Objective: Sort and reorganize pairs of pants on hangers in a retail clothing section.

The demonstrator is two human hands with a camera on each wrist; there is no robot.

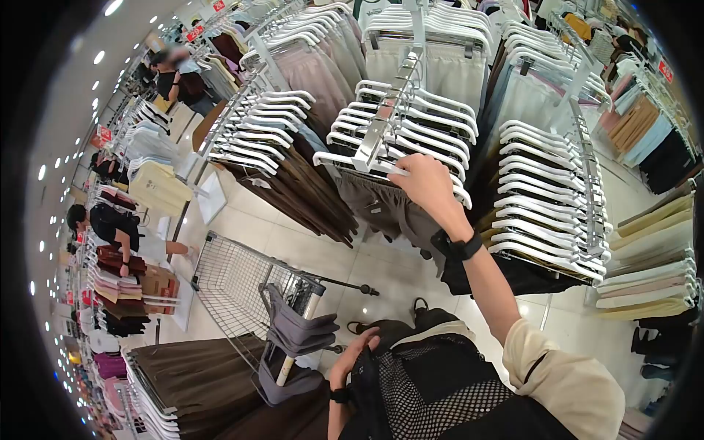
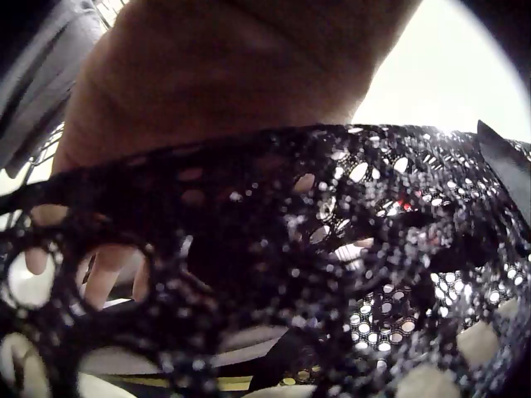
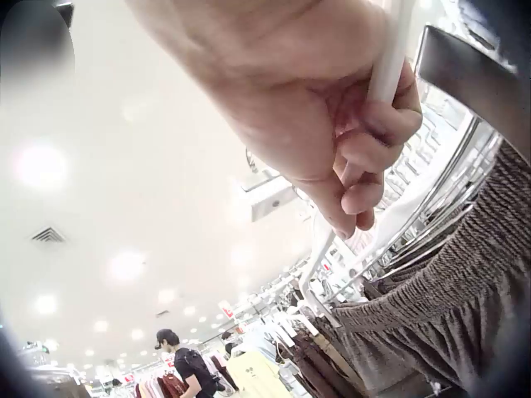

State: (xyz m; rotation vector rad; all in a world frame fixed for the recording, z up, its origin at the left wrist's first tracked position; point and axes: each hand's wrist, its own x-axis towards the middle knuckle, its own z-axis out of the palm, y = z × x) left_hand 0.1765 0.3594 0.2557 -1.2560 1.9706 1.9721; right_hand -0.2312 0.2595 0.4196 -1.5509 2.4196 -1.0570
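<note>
My right hand point(image 1: 425, 183) curls its fingers round a white hanger point(image 3: 388, 79) at the front end of the middle rail. Dark grey-brown trousers point(image 1: 374, 205) with a gathered elastic waist hang just under this hand. In the right wrist view, the hanger's bar passes through the curled fingers, close to the metal rail end point(image 3: 465, 75). Low at my body is my left hand point(image 1: 356, 355), beside a black mesh bag point(image 1: 440, 392). Mesh covers much of it in the left wrist view, where loosely hanging fingers point(image 2: 104, 274) show through the holes.
A wire shopping cart point(image 1: 227, 275) stands at the left, grey-purple folding seat on its handle side. Packed hangers point(image 1: 543, 198) fill the right rail, and brown trousers point(image 1: 293, 183) the left one. Brown garments point(image 1: 198, 367) hang at lower left. A person point(image 1: 114, 227) stands beyond the cart.
</note>
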